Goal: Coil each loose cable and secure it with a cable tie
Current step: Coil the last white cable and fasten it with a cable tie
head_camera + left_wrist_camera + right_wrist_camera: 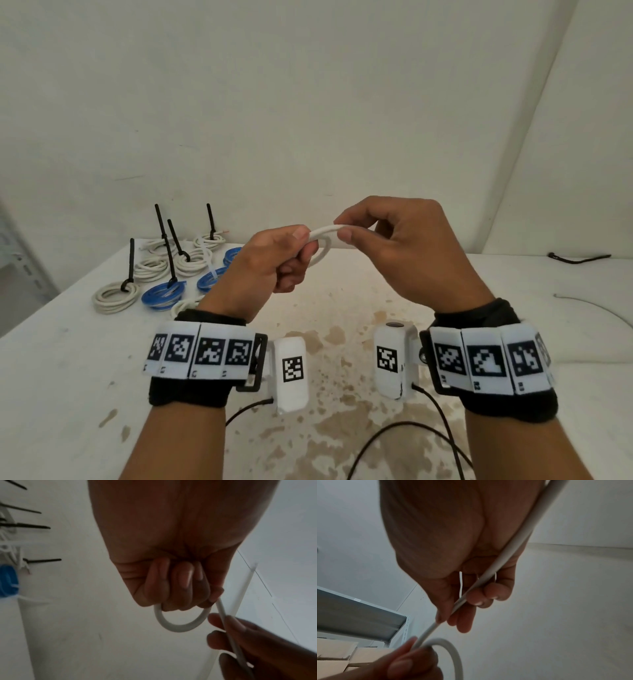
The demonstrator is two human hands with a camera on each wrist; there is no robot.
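Wrist bands with tag markers sit lowest in the head view, black leads trailing off them over the stained table. Above that, both hands are raised over the table working one white cable.

Left hand: fingers curled into a fist, pinching the first loop of the cable, thumb on top. Only one loop is formed.

Right hand: thumb and fingers pinch the straight run just beside the loop; the rest trails back past the palm. A thin pale strip is tucked in the same palm, possibly a tie, can't confirm.

Done pile, far left of the table: white coils and blue coils, each with a black tie sticking up. A spare black tie lies far right, well apart from the hands.

Judgement: early in coiling this cable, tie not yet applied.

Risks:
- Cable looks stiff. If the left pinch slackens while the right feeds the next turn, the loop springs open.
- The tail is out of view. It could snag on the wrist leads or table edge and yank the coil.
- Uneven turns mean a loose bundle, and the tie won't cinch.
- The right hand carries two items, so the strip could drop during re-grip.
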